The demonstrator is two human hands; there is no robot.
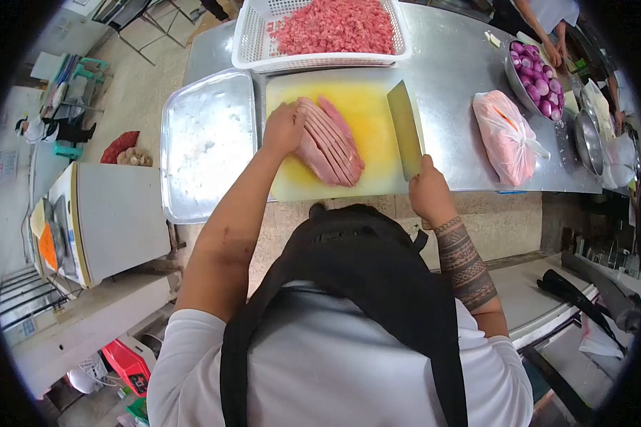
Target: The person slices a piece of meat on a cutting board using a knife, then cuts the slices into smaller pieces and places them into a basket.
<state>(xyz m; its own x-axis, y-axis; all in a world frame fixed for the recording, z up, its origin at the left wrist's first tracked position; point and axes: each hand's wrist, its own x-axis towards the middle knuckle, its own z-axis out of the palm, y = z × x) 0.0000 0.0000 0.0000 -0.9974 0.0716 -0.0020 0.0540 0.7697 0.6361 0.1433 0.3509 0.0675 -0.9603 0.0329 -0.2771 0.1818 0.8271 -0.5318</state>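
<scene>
The meat [329, 146] lies sliced on the cutting board [374, 107]. The left hand [284, 129], fingers bent, touches its far left side; grip cannot be determined. The right hand [430, 191] holds the knife [404, 128], right of the meat. A metal tray [208, 153] sits left.

Pretty brightly lit overall; soft glare is thrown back by the steel tabletop [445, 39] and the metal tray [208, 181], which is nearly washed out in patches. The sliced meat [329, 148] is captured fairly sharp, while the outer edges are rendered kinda soft. Lines are bent fisheye-style, and the corners are swallowed by black vignetting.
</scene>
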